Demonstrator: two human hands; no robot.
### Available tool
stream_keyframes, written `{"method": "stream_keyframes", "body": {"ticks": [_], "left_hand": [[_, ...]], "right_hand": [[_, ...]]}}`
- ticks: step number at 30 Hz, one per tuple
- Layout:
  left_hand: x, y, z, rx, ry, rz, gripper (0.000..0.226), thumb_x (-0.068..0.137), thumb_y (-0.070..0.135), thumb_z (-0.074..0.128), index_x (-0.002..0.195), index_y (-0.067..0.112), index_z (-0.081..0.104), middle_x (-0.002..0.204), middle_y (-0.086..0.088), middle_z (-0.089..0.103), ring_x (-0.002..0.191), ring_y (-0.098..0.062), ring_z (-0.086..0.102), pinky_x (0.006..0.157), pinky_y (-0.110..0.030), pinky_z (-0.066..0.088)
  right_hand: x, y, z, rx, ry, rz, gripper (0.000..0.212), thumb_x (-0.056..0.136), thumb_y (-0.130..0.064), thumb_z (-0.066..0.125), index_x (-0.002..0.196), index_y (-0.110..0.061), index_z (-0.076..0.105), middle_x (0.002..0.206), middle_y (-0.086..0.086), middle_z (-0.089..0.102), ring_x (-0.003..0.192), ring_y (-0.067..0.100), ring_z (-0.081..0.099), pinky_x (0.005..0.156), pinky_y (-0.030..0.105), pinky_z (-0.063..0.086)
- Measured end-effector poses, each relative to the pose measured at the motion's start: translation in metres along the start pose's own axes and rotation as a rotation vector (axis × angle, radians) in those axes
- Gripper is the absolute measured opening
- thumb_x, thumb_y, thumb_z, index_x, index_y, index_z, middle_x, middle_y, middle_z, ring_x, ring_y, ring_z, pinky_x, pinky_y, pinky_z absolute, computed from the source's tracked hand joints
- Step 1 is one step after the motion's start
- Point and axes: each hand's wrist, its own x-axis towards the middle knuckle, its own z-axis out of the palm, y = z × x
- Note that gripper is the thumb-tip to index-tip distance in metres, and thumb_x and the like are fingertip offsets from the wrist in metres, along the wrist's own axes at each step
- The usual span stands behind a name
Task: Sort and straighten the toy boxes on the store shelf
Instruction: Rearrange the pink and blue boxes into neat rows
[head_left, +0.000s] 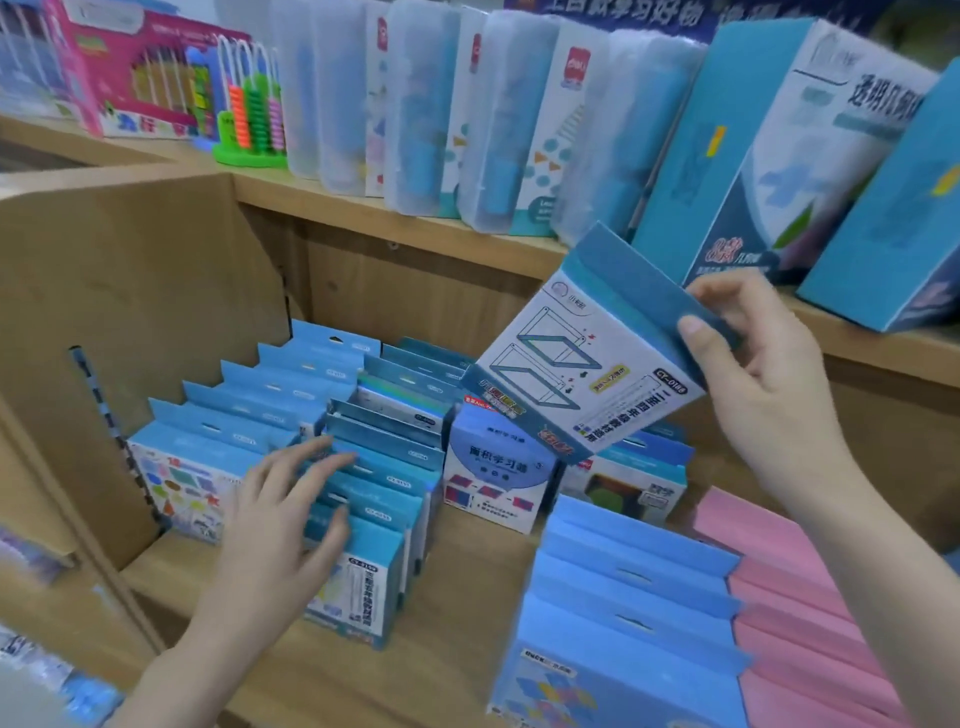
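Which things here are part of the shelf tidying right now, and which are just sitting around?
In the job:
- lifted box, pinched at its blue flap by the right hand
- middle row of boxes, with the left hand resting on it

Just sitting there:
- abacus on the upper shelf
- clear plastic cases
- pink boxes

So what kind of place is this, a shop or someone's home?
Most likely a shop selling educational toys and stationery. Wooden shelves hold many identical blue boxes lined up in rows, each with a hanging-tab slot, and a bead abacus stands on the upper shelf beside packaged sets.
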Motion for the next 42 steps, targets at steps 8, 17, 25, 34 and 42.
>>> {"method": "stream_keyframes", "body": {"ticks": [8,17,25,34,42], "left_hand": [[-0.024,-0.011,-0.018,0.113,0.051,0.150,0.038,0.092,0.053,0.029,0.096,0.026,0.055,0.117,0.002,0.045,0.103,-0.018,0.039,0.080,-0.038,0.035],[-0.038,-0.009,-0.025,0.079,0.053,0.150,0.011,0.079,0.037,0.045,0.084,0.028,0.041,0.118,0.003,0.046,0.104,-0.015,0.037,0.081,-0.035,0.035],[-0.013,-0.007,-0.030,0.208,-0.048,0.262,0.014,0.070,0.035,0.048,0.070,0.021,0.044,0.125,-0.002,0.053,0.124,-0.030,0.035,0.095,-0.041,0.035],[0.020,-0.023,-0.024,0.134,-0.218,0.294,0.016,0.073,0.047,0.048,0.077,0.031,0.047,0.145,0.007,0.035,0.138,-0.021,0.019,0.099,-0.055,0.032],[0.022,-0.039,-0.022,0.127,-0.050,0.215,0.031,0.080,0.052,0.058,0.092,0.024,0.066,0.127,-0.003,0.054,0.111,-0.021,0.038,0.087,-0.048,0.040]], "right_hand": [[-0.002,0.008,0.007,-0.025,-0.006,0.001,0.007,0.086,-0.025,0.046,0.091,-0.027,0.049,0.084,-0.033,0.056,0.083,-0.014,0.053,0.064,0.007,0.038],[-0.002,0.004,0.026,0.010,-0.056,0.012,0.010,0.084,-0.025,0.047,0.091,-0.033,0.048,0.084,-0.025,0.057,0.076,-0.006,0.053,0.061,0.008,0.037],[-0.007,-0.006,0.032,-0.025,-0.052,0.003,0.008,0.085,-0.025,0.047,0.091,-0.029,0.050,0.085,-0.023,0.060,0.077,-0.002,0.055,0.062,0.017,0.039],[0.002,-0.022,0.095,-0.332,-0.325,-0.136,0.011,0.094,-0.018,0.047,0.105,-0.018,0.047,0.075,0.009,0.064,0.069,0.031,0.059,0.066,0.039,0.049],[0.025,0.007,0.161,-0.380,-0.595,-0.158,0.016,0.094,-0.013,0.044,0.108,-0.019,0.039,0.064,0.015,0.056,0.057,0.033,0.051,0.057,0.039,0.046]]}}
